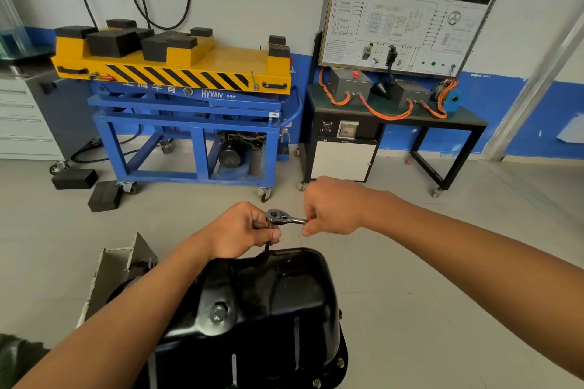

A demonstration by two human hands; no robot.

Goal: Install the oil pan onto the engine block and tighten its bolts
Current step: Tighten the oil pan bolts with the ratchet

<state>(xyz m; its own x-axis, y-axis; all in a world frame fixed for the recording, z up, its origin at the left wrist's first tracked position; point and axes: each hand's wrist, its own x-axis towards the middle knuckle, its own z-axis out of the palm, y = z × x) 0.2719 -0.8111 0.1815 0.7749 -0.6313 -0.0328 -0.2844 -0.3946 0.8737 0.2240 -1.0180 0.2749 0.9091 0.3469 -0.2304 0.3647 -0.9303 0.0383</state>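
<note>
Tightening is the step in hand. The oil pan (278,303) sits sump side up at the 6 o'clock of your view, over an engine block that it hides almost wholly. Bolts (340,362) already show in its flange along the 4 o'clock edge.

Your left hand (243,230) is clenched at the head end of the ratchet (279,217), fingers curled about the extension (267,246) that drops to the pan's far rim at 12 o'clock. Your right hand (331,208) grasps the ratchet's handle, which points toward 3 o'clock. The socket and the bolt beneath it are hidden behind the rim, so I cannot tell whether it is seated.

Judging from this, the next move calls for you to steady the extension upright with the left hand while the right hand sweeps the handle through a short arc. Feel for firm resistance before you shift to the neighbouring bolt. Work round the flange evenly, since drawing one side down hard could cock the pan.
</note>
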